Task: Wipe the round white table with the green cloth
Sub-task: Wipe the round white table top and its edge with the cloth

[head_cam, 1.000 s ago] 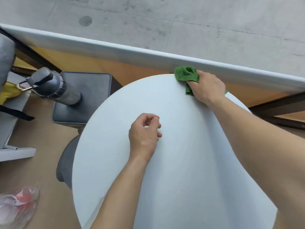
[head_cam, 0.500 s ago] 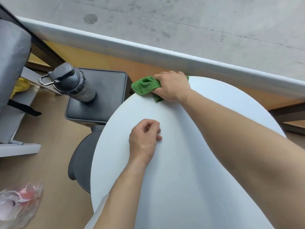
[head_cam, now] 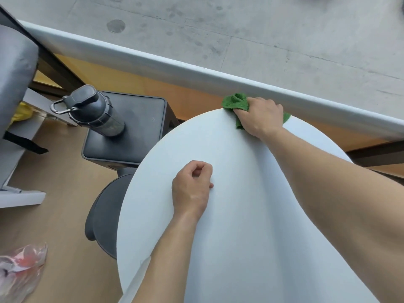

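Observation:
The round white table [head_cam: 229, 248] fills the lower right of the view. My right hand [head_cam: 260, 115] presses the green cloth [head_cam: 236, 102] onto the table's far edge; part of the cloth bunches out to the left of my fingers and a bit shows at the right of my wrist. My left hand [head_cam: 192, 189] rests near the table's middle as a loose fist with nothing in it.
A dark water bottle [head_cam: 94, 111] stands on a black square stool [head_cam: 129, 132] left of the table. A dark round base or seat [head_cam: 105, 215] sits below the table's left edge. A white ledge [head_cam: 196, 72] runs behind. A plastic bag [head_cam: 19, 272] lies on the floor.
My right hand swept the cloth left along the far edge, then back to the right. The left hand has stayed in place on the table.

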Tool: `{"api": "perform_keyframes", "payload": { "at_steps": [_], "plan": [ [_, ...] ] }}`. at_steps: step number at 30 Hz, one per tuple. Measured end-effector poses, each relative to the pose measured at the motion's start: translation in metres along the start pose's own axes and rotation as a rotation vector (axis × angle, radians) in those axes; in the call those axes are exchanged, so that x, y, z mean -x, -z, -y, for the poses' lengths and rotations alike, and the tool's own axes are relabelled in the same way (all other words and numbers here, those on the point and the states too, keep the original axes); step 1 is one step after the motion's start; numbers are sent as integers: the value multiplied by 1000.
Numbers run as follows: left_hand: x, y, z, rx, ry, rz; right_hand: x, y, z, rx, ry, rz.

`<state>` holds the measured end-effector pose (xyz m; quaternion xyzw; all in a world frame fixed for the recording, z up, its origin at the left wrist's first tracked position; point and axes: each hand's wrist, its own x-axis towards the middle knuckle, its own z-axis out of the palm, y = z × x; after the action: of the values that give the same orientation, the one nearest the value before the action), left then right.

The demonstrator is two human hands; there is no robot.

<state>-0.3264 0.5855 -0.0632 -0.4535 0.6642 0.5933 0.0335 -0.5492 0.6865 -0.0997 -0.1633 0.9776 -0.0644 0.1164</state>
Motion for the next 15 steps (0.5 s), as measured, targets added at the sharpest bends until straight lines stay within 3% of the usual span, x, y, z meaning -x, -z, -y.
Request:
{"api": "perform_keyframes", "payload": {
  "at_steps": [4,7,11,13,15],
  "plan": [
    [-1,4,1,31,17,48,19,-17,121,103,481,191],
    [-1,13,0,37,30,111,47,-34,169,168,743,243],
    [19,54,15,32,37,182,31,-36,151,131,700,195],
    [34,86,39,-48,30,96,20,-32,134,114,570,170],
    [48,119,63,-79,35,-102,22,-30,129,101,468,128]
  ]
}}
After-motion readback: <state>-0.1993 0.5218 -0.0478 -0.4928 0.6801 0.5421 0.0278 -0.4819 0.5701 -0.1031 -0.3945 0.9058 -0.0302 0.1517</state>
